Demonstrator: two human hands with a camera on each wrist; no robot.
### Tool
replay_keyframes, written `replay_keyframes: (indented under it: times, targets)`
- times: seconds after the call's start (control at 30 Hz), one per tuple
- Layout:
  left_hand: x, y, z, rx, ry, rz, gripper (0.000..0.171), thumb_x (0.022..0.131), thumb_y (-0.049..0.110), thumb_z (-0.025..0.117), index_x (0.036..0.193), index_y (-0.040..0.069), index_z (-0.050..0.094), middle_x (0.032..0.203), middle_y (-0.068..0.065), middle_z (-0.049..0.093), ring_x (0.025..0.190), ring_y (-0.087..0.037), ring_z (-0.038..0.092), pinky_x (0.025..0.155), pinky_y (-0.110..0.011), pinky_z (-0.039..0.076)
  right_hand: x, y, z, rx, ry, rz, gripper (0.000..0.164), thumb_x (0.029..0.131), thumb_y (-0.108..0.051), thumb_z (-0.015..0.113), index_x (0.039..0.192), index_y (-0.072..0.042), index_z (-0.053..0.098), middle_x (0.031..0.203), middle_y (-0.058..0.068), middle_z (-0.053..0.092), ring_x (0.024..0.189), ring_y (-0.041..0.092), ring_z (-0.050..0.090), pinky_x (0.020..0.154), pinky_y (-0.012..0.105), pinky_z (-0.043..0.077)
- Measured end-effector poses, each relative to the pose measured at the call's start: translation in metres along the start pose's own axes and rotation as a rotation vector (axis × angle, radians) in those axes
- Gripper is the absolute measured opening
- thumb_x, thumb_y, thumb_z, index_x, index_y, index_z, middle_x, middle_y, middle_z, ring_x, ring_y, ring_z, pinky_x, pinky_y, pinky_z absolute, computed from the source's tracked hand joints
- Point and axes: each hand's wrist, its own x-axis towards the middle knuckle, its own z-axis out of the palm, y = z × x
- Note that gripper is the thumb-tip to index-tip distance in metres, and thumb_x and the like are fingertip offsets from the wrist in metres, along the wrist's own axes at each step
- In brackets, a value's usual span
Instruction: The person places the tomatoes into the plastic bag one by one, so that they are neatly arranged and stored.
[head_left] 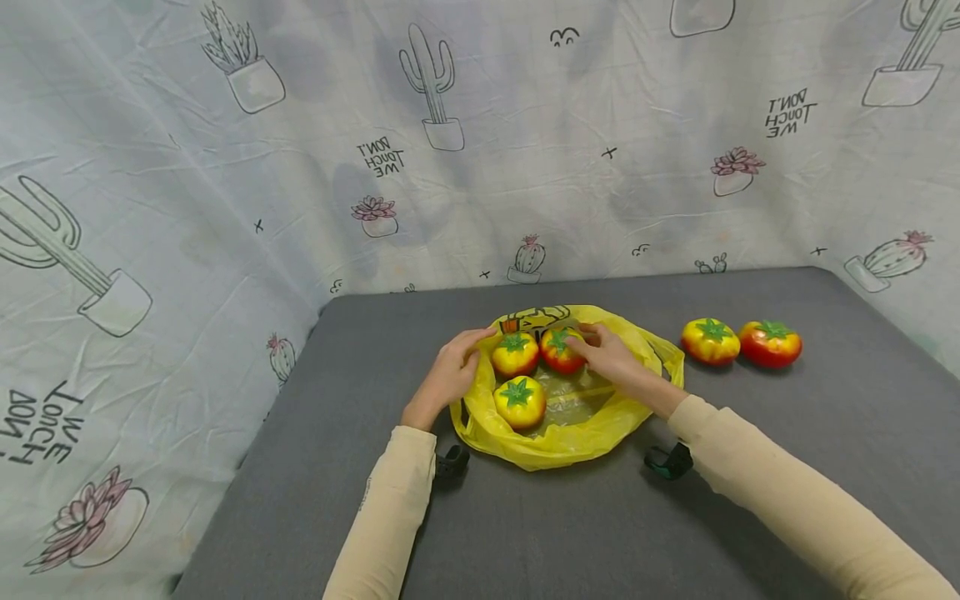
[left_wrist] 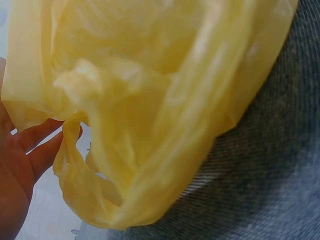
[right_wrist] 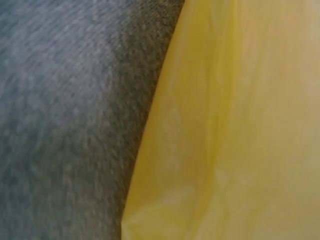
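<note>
Softly set down the red tomato (head_left: pixel 558 360) pinched in the right hand (head_left: pixel 611 357), inside the yellow bag (head_left: pixel 538 455), middle of the frame; steady it with the left hand (head_left: pixel 448 372), fingers nearly straight, can't tell if gripping

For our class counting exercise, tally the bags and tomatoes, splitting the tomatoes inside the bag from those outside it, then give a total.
Yellow bag: 1
Inside tomatoes: 3
Outside tomatoes: 2
Total: 6
</note>
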Motion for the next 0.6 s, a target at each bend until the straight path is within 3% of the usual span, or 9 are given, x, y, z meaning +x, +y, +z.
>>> replay_keyframes:
  times: [0.2, 0.33, 0.6]
  targets:
    - [0.000, 0.000, 0.000, 0.011, 0.000, -0.005, 0.044, 0.095, -0.007, 0.044, 0.136, 0.007, 0.054, 0.134, -0.014, 0.051, 0.105, -0.025, 0.052, 0.077, -0.036, 0.043, -0.010, -0.002, -0.006, -0.048, -0.048, 0.003, 0.066, 0.100, -0.032, 0.049, 0.149, 0.001, 0.018, 0.153, 0.023, 0.016, 0.136, 0.038, 0.025, 0.100, 0.051, 0.036]
    - [-0.001, 0.002, -0.001, 0.016, 0.005, 0.002, 0.044, 0.095, -0.008, 0.044, 0.136, 0.007, 0.054, 0.134, -0.014, 0.051, 0.103, -0.025, 0.051, 0.077, -0.037, 0.043, -0.017, -0.004, -0.011, -0.091, -0.084, 0.005, 0.068, 0.100, -0.035, 0.049, 0.149, 0.001, 0.019, 0.150, 0.027, 0.020, 0.133, 0.040, 0.030, 0.099, 0.050, 0.038]
    - [-0.001, 0.002, -0.001, 0.012, 0.008, 0.015, 0.044, 0.095, -0.008, 0.044, 0.135, 0.006, 0.054, 0.133, -0.015, 0.051, 0.101, -0.026, 0.051, 0.077, -0.038, 0.042, -0.028, -0.009, -0.027, -0.009, -0.160, 0.033, 0.064, 0.100, -0.036, 0.047, 0.148, 0.000, 0.023, 0.145, 0.029, 0.026, 0.129, 0.043, 0.034, 0.095, 0.048, 0.043]
